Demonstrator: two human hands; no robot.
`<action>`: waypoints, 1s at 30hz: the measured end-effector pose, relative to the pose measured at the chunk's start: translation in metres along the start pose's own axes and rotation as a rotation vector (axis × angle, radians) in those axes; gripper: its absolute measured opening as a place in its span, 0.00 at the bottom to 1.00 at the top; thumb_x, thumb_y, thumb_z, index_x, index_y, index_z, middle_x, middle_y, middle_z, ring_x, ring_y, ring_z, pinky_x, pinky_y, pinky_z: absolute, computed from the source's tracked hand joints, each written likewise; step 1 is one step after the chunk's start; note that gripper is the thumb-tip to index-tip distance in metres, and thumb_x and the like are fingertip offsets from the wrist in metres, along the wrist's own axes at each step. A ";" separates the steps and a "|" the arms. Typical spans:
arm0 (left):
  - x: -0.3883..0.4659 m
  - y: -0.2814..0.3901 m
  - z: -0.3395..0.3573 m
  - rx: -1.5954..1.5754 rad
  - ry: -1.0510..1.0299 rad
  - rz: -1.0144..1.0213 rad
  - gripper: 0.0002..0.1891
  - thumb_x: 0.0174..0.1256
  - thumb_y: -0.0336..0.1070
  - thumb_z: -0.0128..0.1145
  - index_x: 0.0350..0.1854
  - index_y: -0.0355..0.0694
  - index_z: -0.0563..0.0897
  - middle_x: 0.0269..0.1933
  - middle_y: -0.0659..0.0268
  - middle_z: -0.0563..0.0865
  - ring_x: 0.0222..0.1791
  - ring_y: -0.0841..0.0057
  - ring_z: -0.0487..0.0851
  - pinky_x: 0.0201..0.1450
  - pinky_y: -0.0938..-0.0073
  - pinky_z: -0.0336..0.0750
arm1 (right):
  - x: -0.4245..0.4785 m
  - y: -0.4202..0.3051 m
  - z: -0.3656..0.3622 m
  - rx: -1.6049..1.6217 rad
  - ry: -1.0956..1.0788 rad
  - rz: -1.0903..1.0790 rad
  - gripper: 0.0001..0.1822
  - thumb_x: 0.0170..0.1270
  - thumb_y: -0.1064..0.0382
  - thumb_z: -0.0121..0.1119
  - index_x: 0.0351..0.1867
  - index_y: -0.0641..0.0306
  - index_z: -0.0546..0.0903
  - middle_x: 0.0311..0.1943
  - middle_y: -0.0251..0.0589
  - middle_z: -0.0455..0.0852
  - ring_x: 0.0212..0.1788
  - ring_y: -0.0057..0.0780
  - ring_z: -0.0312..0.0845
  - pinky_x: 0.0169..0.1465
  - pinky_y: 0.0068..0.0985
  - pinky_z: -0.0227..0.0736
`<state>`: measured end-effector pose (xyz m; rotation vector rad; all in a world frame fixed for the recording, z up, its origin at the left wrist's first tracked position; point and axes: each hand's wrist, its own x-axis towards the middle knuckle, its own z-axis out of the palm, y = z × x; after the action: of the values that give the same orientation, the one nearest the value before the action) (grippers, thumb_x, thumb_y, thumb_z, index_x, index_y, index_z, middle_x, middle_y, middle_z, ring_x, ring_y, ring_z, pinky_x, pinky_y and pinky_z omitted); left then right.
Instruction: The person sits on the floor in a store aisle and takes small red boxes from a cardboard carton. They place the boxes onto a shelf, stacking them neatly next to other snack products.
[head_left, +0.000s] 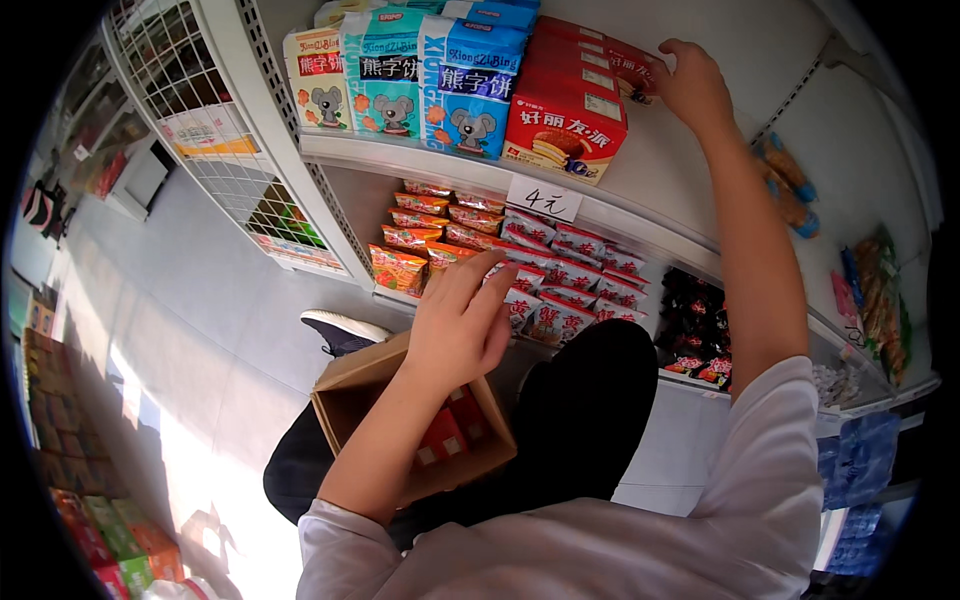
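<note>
On the upper shelf, my right hand (694, 82) has its fingers at the end of a red snack box (634, 71), which stands beside a row of similar red pie boxes (566, 105). Whether the fingers grip that box is hard to tell. My left hand (461, 319) hangs in the air with bent fingers and nothing seen in it, above an open cardboard box (360, 367). Inside the cardboard box lie several red boxes (442, 435), partly hidden by my left forearm. Blue biscuit bags (472, 90) and green ones (386, 82) stand left of the red row.
The lower shelf holds orange snack packets (397, 270), white and red packets (562, 315) and dark packets (694, 322). A handwritten price card (544, 199) hangs on the shelf edge. A wire rack (202, 97) stands left. My knee (592, 390) is close to the lower shelf.
</note>
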<state>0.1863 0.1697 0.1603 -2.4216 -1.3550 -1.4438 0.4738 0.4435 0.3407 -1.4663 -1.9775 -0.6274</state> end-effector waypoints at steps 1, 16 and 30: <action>-0.018 -0.004 -0.005 -0.016 0.025 -0.041 0.22 0.57 0.26 0.66 0.57 0.37 0.85 0.58 0.52 0.85 0.53 0.51 0.86 0.55 0.53 0.82 | -0.009 -0.012 -0.013 0.086 0.102 -0.010 0.19 0.72 0.54 0.69 0.59 0.60 0.88 0.53 0.49 0.94 0.52 0.46 0.93 0.58 0.38 0.84; -0.223 -0.040 0.068 0.416 -1.338 -0.661 0.30 0.68 0.48 0.69 0.72 0.48 0.81 0.69 0.55 0.83 0.71 0.63 0.81 0.68 0.52 0.78 | -0.297 -0.247 0.024 0.964 -1.023 -0.669 0.08 0.70 0.62 0.66 0.43 0.63 0.84 0.40 0.46 0.87 0.44 0.52 0.87 0.48 0.45 0.83; -0.250 -0.038 0.094 0.309 -1.232 -0.598 0.42 0.58 0.54 0.73 0.77 0.53 0.75 0.76 0.57 0.75 0.76 0.57 0.72 0.74 0.45 0.69 | -0.301 -0.255 0.016 0.878 -0.935 -0.942 0.10 0.68 0.56 0.70 0.42 0.59 0.85 0.41 0.41 0.87 0.47 0.43 0.88 0.53 0.39 0.84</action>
<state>0.1769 0.0656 -0.0888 -2.7763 -2.3231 0.5526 0.2916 0.1782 0.1123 -0.1675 -3.0250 0.7302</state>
